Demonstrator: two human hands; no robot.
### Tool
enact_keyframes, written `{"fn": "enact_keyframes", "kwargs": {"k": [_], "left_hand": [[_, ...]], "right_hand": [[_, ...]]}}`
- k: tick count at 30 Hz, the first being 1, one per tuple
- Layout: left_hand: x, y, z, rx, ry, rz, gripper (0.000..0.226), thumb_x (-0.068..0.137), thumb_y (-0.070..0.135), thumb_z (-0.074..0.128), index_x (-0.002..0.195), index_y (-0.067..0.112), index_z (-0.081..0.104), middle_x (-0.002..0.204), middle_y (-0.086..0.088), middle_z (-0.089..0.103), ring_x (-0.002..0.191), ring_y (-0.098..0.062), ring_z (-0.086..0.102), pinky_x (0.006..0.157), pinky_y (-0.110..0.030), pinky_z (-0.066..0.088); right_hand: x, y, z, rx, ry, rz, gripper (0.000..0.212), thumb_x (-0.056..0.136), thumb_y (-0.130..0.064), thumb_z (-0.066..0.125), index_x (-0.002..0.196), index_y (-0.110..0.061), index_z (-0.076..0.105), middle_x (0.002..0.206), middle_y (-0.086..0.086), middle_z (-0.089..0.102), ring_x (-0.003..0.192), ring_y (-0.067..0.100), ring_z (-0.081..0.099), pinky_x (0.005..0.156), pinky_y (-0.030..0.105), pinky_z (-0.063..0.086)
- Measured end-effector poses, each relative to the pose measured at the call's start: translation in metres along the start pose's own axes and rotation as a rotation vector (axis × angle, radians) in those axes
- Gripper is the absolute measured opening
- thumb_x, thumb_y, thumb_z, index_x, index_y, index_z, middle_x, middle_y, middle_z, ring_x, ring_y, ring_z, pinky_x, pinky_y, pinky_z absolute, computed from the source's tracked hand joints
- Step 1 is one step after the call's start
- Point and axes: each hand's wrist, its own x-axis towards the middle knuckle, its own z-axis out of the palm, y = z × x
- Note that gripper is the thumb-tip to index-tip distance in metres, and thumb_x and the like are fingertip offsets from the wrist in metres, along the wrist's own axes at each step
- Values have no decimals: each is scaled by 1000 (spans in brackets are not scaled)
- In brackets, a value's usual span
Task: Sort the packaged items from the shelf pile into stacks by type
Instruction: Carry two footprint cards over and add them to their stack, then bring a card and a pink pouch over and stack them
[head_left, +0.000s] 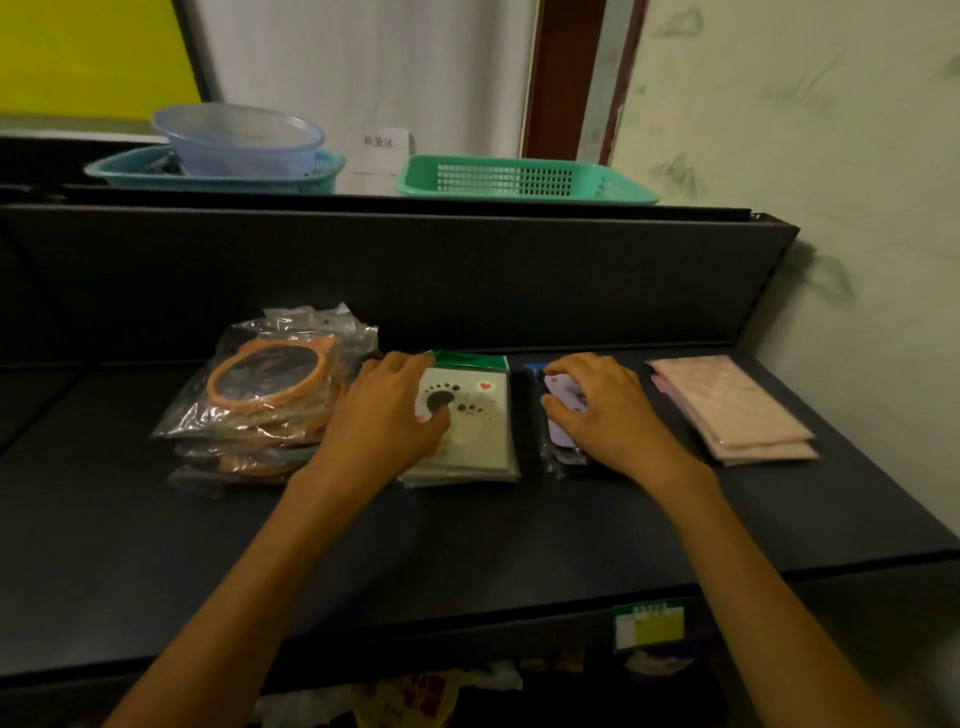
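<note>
While four stacks line the dark matte shelf (467, 545), the left hand (384, 415) rests flat, fingers relaxed, on the glossy square paw-print cards (478, 415). The right hand (602, 410) curls round the small crinkly plastic-wrapped packets (558, 389). Bagged round orange mirrors (270, 384) sit far left, flat pink sachets (737, 410) far right.

This looks like a small shop. A dark display shelf (467, 545) carries a price tag (649, 626) on its front edge. On the shelf lie stacks of wrapped goods (270, 395). Above it, plastic baskets (524, 179) flank a paper sign (382, 150) against the wall.
</note>
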Motion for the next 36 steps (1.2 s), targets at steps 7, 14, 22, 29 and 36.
{"fn": "enact_keyframes", "kwargs": {"k": [7,14,22,29,36], "left_hand": [[-36,-2,-29,257,57,76,65,81,50,58,137,19,42,134,-5,49,128,-25,36,104,-44,33],[-74,-23,-74,208,159,74,58,82,41,63,133,17,47,135,-6,49,127,-25,40,103,-45,35],[-164,-125,-140,317,100,-86,64,83,49,56,139,23,39,140,-2,44,128,-24,35,99,-42,34],[-250,-236,-193,329,20,-198,65,86,50,52,143,24,31,142,0,41,129,-25,33,99,-43,35],[-312,-329,-244,332,45,-319,66,86,52,51,142,24,33,140,1,42,128,-24,34,98,-42,37]], "right_hand": [[-3,-20,11,-55,-20,-78,43,87,-41,58,126,-24,53,131,-1,53,122,17,44,106,37,30],[-4,-75,10,-91,32,-167,42,87,-41,58,125,-22,53,127,-1,55,118,18,46,101,32,27],[-29,-212,54,-23,45,-254,38,85,-36,62,120,-21,56,121,1,58,115,20,49,99,34,31],[-51,-340,120,9,-58,-345,38,88,-37,58,123,-20,55,123,-1,57,117,16,48,101,33,31],[-34,-446,180,11,-140,-424,39,90,-40,55,126,-22,52,129,-3,53,122,16,43,105,32,23]]}}
